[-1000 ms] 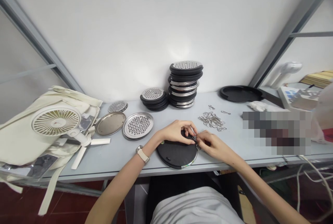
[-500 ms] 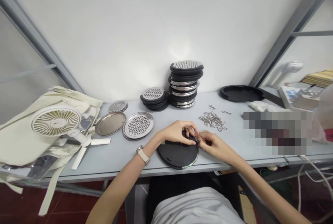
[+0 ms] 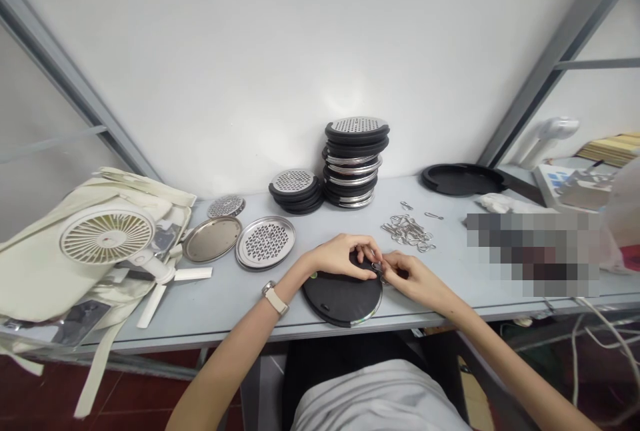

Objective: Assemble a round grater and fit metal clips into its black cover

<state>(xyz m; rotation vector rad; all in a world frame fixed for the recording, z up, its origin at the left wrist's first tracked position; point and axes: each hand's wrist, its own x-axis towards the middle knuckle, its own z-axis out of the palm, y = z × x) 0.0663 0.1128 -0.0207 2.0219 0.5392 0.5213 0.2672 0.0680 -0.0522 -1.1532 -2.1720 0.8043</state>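
The disc point(image 3: 343, 299) lies on the table point(image 3: 320, 217), partly under the left hand point(image 3: 347, 256). A clip point(image 3: 379, 267) is at its right edge, where the fingertips of the right hand point(image 3: 410, 279) meet the left ones. Beyond the right hand lies a pile of clips point(image 3: 406, 229), with two loose clips point(image 3: 434, 215) near it. Behind the left hand stand a short stack point(image 3: 296, 192) and, just right of it, a tall stack point(image 3: 355, 163). Left of the left hand lie a grater point(image 3: 265, 242), then a lid point(image 3: 212, 239), with a small grater point(image 3: 227, 205) behind the lid. Farther left are a fan point(image 3: 109, 234) and a bag point(image 3: 30, 271). A tray point(image 3: 463, 181) lies behind and right of the right hand.
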